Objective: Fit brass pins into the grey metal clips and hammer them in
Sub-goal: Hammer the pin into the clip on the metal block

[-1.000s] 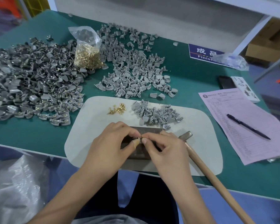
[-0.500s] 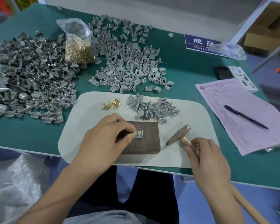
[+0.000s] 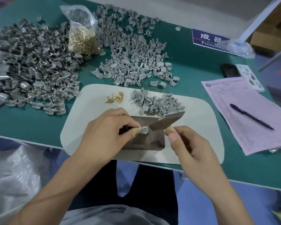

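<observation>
Left hand [image 3: 104, 133] pinches a clip [image 3: 143, 129] on the block [image 3: 152, 140], right hand [image 3: 195, 153] grips a hammer [image 3: 166, 120]; a blue sign [image 3: 206, 38] reads "Finis" below two Chinese characters.

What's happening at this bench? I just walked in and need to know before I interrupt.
A person is fitting brass pins into grey metal clips. The left hand pinches one clip with a pin in it on the dark metal block. The right hand grips the hammer close under its head, which is poised right beside the clip. Loose pins and a small heap of clips wait on the white mat, with bigger piles on the green table behind.
</observation>
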